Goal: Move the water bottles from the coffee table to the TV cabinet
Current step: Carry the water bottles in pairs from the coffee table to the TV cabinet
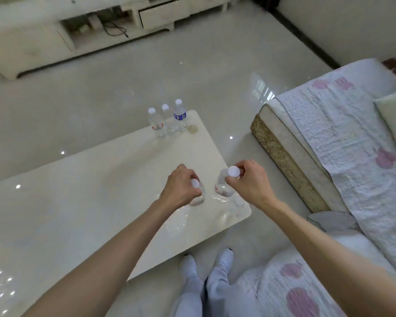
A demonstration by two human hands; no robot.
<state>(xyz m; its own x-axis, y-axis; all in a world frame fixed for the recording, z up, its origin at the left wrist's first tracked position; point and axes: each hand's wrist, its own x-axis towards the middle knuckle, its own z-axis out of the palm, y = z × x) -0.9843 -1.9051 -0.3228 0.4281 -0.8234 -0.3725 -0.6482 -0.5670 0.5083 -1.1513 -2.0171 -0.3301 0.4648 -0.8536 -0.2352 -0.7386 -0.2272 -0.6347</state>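
Note:
Two clear water bottles with white caps stand near the right end of the cream coffee table. My left hand grips the neck of the left bottle. My right hand holds the right bottle just under its cap. Three more bottles stand together at the table's far corner: a red-labelled one, a plain one and a blue-labelled one. The white TV cabinet runs along the far wall.
Glossy tiled floor lies between the table and the cabinet. A sofa with a pink-dotted white cover stands to the right, close to the table's end. My legs and white shoes are between table and sofa. A black cable hangs in the cabinet's open shelf.

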